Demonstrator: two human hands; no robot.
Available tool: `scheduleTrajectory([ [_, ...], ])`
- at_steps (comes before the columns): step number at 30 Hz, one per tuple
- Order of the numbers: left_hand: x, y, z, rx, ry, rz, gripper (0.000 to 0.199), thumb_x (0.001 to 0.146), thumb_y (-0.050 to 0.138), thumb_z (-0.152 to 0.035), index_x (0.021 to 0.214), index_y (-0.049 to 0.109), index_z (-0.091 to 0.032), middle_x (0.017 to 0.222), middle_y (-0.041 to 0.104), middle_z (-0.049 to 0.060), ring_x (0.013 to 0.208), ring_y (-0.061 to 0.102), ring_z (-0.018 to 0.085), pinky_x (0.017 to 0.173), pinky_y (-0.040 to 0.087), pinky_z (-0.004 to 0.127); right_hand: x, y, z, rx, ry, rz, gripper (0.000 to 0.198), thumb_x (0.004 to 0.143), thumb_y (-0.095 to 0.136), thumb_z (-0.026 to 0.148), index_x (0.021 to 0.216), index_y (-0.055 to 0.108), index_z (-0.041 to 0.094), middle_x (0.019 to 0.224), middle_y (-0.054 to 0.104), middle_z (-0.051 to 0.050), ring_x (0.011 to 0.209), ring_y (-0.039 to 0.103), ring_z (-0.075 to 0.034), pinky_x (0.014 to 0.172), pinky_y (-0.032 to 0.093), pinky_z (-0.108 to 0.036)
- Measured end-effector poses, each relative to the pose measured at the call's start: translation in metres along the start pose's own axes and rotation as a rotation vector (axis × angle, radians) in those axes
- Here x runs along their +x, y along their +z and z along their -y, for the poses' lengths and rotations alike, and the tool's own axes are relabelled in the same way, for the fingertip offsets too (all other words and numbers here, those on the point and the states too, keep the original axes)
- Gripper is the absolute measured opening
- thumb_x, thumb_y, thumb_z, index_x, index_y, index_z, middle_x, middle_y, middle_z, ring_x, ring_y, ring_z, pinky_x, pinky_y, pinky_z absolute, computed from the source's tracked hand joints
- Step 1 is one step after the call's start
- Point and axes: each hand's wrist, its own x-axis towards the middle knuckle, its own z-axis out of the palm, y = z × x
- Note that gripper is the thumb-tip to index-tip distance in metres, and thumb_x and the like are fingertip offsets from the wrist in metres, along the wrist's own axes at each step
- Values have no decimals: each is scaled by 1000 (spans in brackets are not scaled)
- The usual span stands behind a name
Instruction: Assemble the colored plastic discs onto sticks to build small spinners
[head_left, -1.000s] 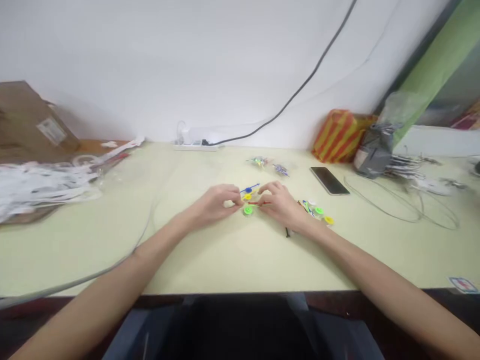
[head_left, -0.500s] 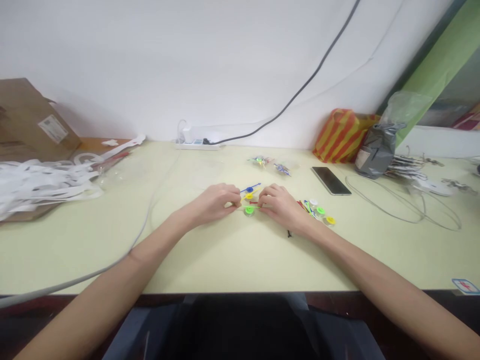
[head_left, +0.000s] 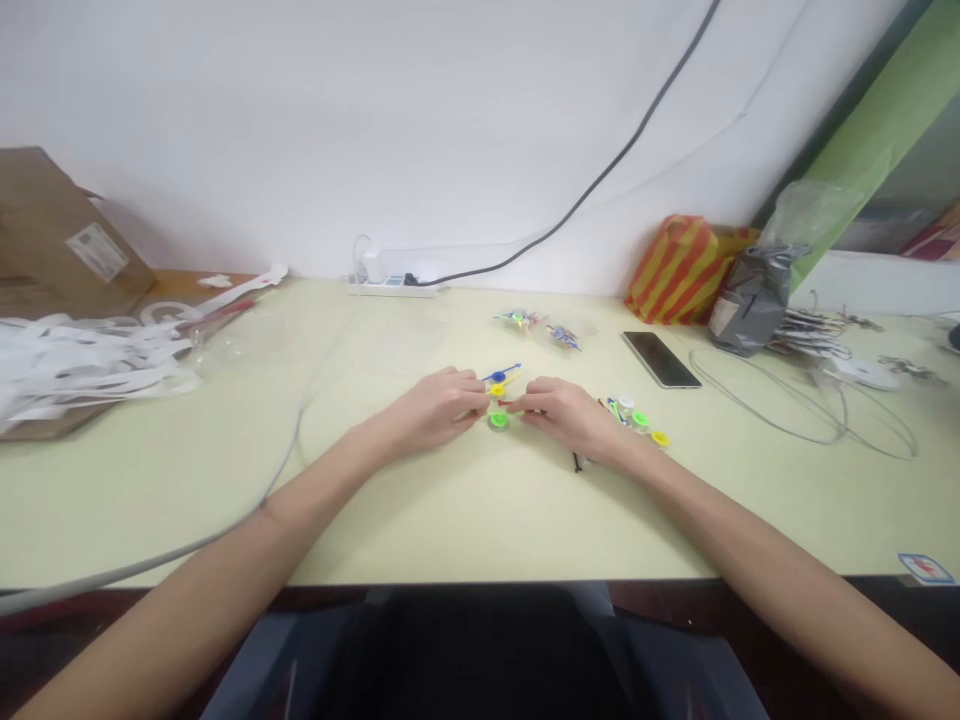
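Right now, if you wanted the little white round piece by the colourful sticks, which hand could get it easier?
Probably the right hand: the white round piece lies close beside it. The left hand is farther off, on the other side of the green round piece between the hands.

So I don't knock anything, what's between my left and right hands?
The head view shows a blue arrow-shaped piece, a yellow piece, a green round piece and a small red piece between your left hand and right hand.
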Motion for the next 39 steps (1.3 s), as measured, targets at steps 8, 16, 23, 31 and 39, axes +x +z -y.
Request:
scheduleTrajectory([
  [8,1,1,-5,-83,11,4,27,96,51,-11,109,71,-23,91,67,5,88,59,19,83,43,32,1,-5,-3,-91,-133,-42,29,102,51,22,111,78,24,85,66,-8,82,52,-20,68,40,-31],
  [16,1,3,-6,5,68,-5,25,102,45,-18,99,70,-22,88,64,4,84,58,18,77,42,31,4,-8,6,-168,-106,68,25,100,54,17,94,78,21,80,63,-6,81,50,-19,68,36,-29],
  [23,3,19,-14,328,188,-69,25,96,42,-3,98,64,-15,87,65,8,82,57,21,72,39,36,8,-3,13,-388,-159,130,27,100,52,12,80,71,14,78,61,-7,79,48,-20,69,32,-33],
  [31,2,18,-9,285,210,-101,24,98,41,-5,95,62,-17,85,65,6,79,55,19,70,39,34,7,1,12,-442,-196,118,22,98,57,13,80,69,14,80,60,-7,83,49,-21,70,32,-34],
  [39,-1,21,-3,226,183,-134,25,100,42,-8,101,65,-18,86,63,5,80,58,18,71,40,32,6,-8,11,-357,-176,123,24,101,53,18,87,73,16,81,62,-6,82,51,-19,70,34,-32],
])
